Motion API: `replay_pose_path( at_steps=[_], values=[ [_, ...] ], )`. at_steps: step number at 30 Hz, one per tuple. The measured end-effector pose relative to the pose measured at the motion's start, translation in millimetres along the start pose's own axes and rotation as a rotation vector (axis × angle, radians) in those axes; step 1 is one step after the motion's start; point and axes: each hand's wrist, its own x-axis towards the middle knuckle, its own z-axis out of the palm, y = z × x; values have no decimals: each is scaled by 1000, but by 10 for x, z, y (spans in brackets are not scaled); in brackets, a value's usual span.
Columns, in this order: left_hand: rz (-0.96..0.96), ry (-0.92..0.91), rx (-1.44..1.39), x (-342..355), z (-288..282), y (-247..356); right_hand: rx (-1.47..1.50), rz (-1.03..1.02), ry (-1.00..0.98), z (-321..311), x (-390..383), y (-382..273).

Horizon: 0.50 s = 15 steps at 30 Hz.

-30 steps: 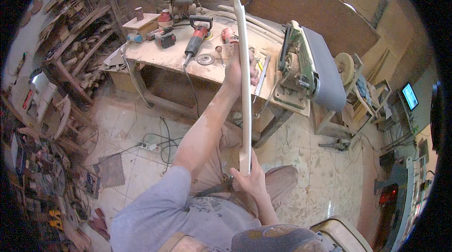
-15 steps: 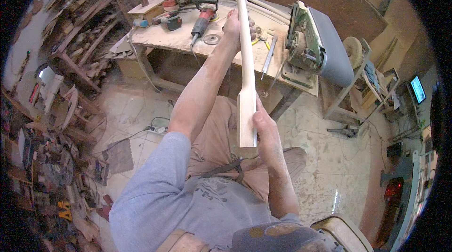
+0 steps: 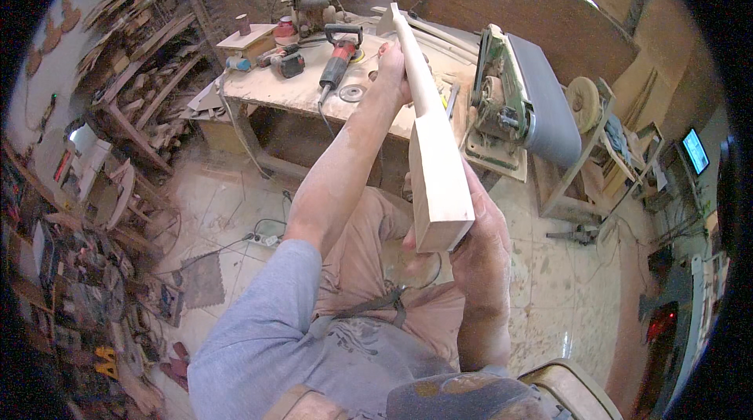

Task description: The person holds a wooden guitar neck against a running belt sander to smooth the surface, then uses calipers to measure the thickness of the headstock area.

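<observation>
A pale, unfinished wooden guitar neck [image 3: 439, 169] is held lengthwise out in front of me, its thick squared block end close to my body. Beyond the block it narrows to a slim shaft, then ends in a flat, angled head above the bench. My left hand [image 3: 394, 75] is closed around the slim shaft towards the far end. Wrapped under the block end is my right hand [image 3: 482, 232], with fingertips showing at the block's left side. The fingers of my left hand are partly hidden behind the wood.
On the workbench [image 3: 259, 90] are a red-and-black angle polisher [image 3: 340, 59], a cordless drill [image 3: 286, 63] and a round disc [image 3: 352, 93]. A belt sander [image 3: 541, 98] stands at the right. Stacked wood offcuts [image 3: 149, 67] fill the left shelves. A cable and power strip [image 3: 268, 236] lie on the floor.
The block end has been raised closer to the camera and turned, so its end face and a broad side show. My right hand has shifted underneath it; the far end sits lower in view.
</observation>
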Motion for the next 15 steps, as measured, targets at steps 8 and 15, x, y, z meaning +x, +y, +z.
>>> replay_pose_path(
  at_steps=[8,15],
  values=[
    [-71,-80,-83,4,94,-15,-26,-86,36,-35,6,-67],
    [-66,-19,65,-2,143,49,-47,-83,19,-30,15,-103]
  ],
)
